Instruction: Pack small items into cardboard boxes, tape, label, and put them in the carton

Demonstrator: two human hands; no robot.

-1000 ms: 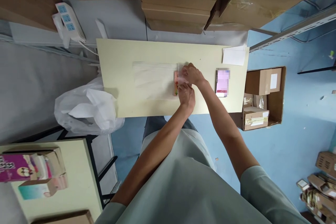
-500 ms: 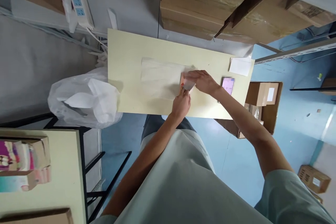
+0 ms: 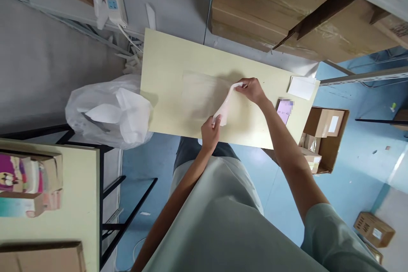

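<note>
- My left hand [image 3: 210, 134] pinches the near end of a pale translucent wrapping sheet [image 3: 224, 112], thumb and fingers closed on it.
- My right hand [image 3: 253, 89] has the far end between closed fingertips, so the sheet runs slantwise from one hand to the other, above the cream tabletop [image 3: 165, 57]. I cannot tell whether anything is folded inside it; I can read no print on it.
- Just left of my grip, a thin see-through film [image 3: 197, 97] lies flat on the table, unmarked as far as I can see.
- Beyond my right hand sits a phone [image 3: 283, 112] with a lilac screen; its top is pixelated, and the small dark characters below are too blurred to read surely.
- Near the table's far right corner are white paper slips [image 3: 301, 87], with no writing I can make out.
- In the open carton [image 3: 339, 144] on the right, a brown box [image 3: 318, 121] carries a white label, its text too small.
- Lower right, another cardboard box [image 3: 372, 227] shows dark printing and a white label, both illegible to me.
- On the side table, a purple package [image 3: 11, 174] bears a cartoon face.
</note>
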